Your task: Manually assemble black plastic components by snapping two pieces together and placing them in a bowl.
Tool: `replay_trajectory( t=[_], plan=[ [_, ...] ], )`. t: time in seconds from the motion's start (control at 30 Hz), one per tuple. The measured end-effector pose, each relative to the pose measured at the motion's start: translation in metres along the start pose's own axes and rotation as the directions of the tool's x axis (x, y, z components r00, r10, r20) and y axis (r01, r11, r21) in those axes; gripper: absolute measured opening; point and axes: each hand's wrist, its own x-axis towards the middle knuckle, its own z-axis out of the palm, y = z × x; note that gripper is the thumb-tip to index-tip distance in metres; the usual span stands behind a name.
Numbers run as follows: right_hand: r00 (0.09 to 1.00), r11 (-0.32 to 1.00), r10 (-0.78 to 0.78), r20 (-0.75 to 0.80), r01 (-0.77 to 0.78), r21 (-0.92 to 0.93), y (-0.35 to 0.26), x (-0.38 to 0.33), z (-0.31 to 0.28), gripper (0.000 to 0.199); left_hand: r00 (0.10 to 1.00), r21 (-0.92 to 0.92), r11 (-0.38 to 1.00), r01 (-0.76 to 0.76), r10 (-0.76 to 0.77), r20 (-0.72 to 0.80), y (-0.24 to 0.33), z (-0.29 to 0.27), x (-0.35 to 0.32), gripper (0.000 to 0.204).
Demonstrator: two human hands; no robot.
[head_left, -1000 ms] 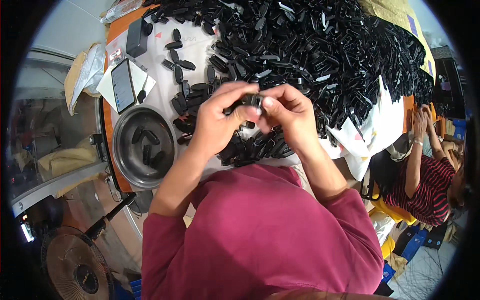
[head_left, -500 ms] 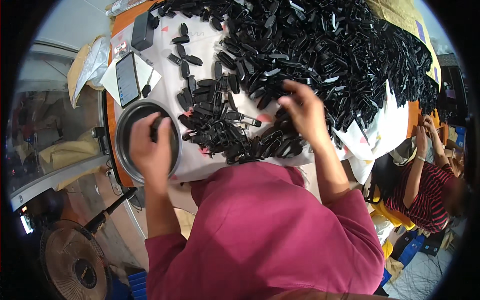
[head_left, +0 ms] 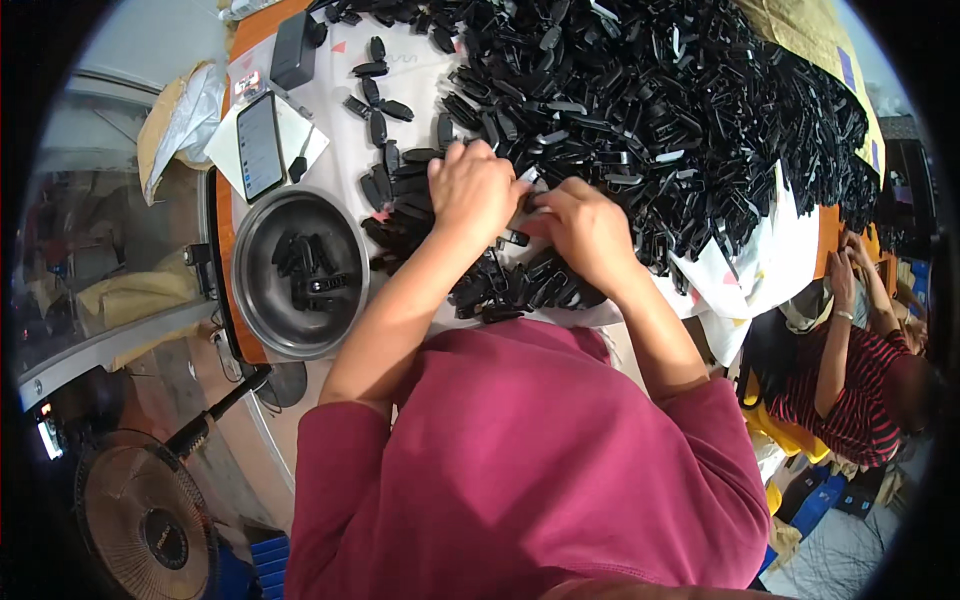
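Note:
My left hand [head_left: 474, 190] reaches over the small black oblong plastic pieces at the middle of the table, its fingers bent down and partly hidden. Just right of it, my right hand [head_left: 590, 232] has its thumb and fingers drawn together around a small black plastic piece [head_left: 537, 204]. The two hands almost meet at that piece. Below them lies a loose cluster of similar pieces [head_left: 545, 283], and a huge heap of them [head_left: 640, 110] fills the far right. A round steel bowl [head_left: 246, 300] at the left holds several black pieces.
A phone [head_left: 261, 146] lies on a white card beyond the bowl, near a dark box [head_left: 294, 50]. The table edge runs along the left. A standing fan [head_left: 150, 510] is at lower left. Another person [head_left: 840, 370] in a striped top works at the right.
My left hand has left the bowl and moved right to the cluster, leaving the bowl's contents visible. My right hand has come slightly nearer and left, its fingers closing together.

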Motion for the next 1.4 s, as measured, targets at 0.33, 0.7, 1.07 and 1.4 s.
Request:
replay_trajectory(
  t=[0.33, 0.7, 1.07, 1.4],
  plan=[
    [0.996, 0.99, -0.025, 0.086, 0.013, 0.141, -0.019, 0.01, 0.011, 0.025, 0.895, -0.826, 0.345, 0.445, -0.15, 0.42, -0.043, -0.052, -0.014, 0.02],
    [0.994, 0.1, -0.04, 0.098, -0.094, 0.991, -0.034, 0.015, -0.045, 0.056, 0.994, -0.866, 0.497, 0.053, 0.058, 0.094, -0.019, -0.06, -0.036, 0.029],
    [0.952, -0.021, 0.031, 0.304, -0.303, 0.953, -0.029, 0.009, -0.056, 0.022, 0.985, -0.825, 0.546, -0.148, 0.154, -0.075, -0.008, -0.071, -0.035, 0.034],
    [0.937, 0.111, 0.223, 0.271, -0.3, 0.947, -0.035, 0.009, -0.055, 0.015, 0.957, -0.769, 0.569, -0.291, 0.185, -0.225, -0.005, -0.062, -0.033, 0.035]
  ],
)
